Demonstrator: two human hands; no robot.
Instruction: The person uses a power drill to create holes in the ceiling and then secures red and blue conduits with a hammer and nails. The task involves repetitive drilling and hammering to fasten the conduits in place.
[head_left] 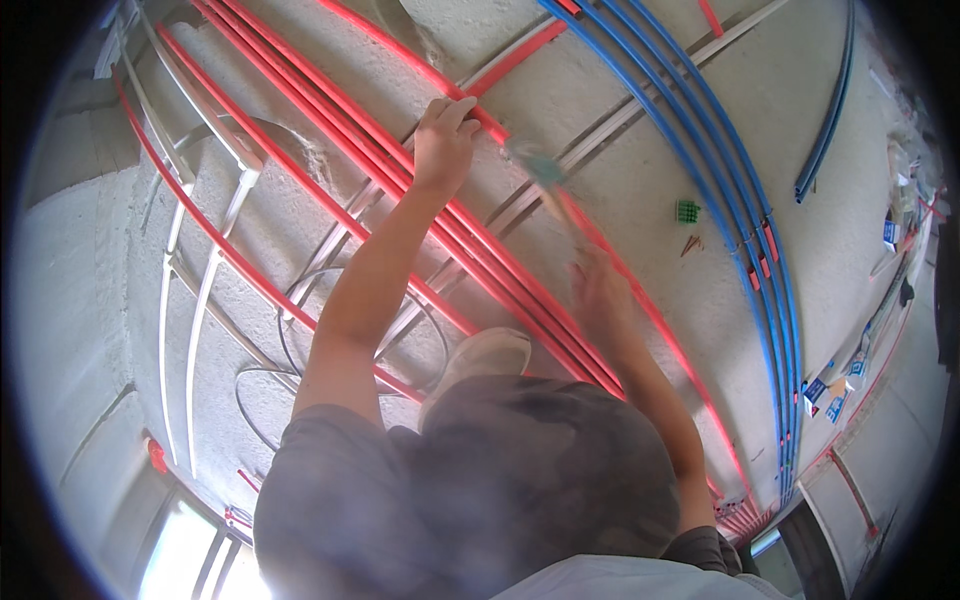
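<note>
My left hand (445, 145) is closed round a red conduit (388, 48), close to the end of it. My right hand (602, 297), smeared by motion, grips the handle of what looks like a hammer (557, 205). Its blue-green head is a blur and lies by the end of the conduit in my left hand. Another red conduit (655, 318) runs from beside the tool toward the lower right. Whether the two conduits touch is hidden by the blur.
Several red conduits (480, 255) run side by side beneath my arms. To the right curve several blue conduits (705, 105), and a green block (687, 211) lies on the concrete floor. White pipes (205, 290) and a dark cable loop (283, 345) are at the left.
</note>
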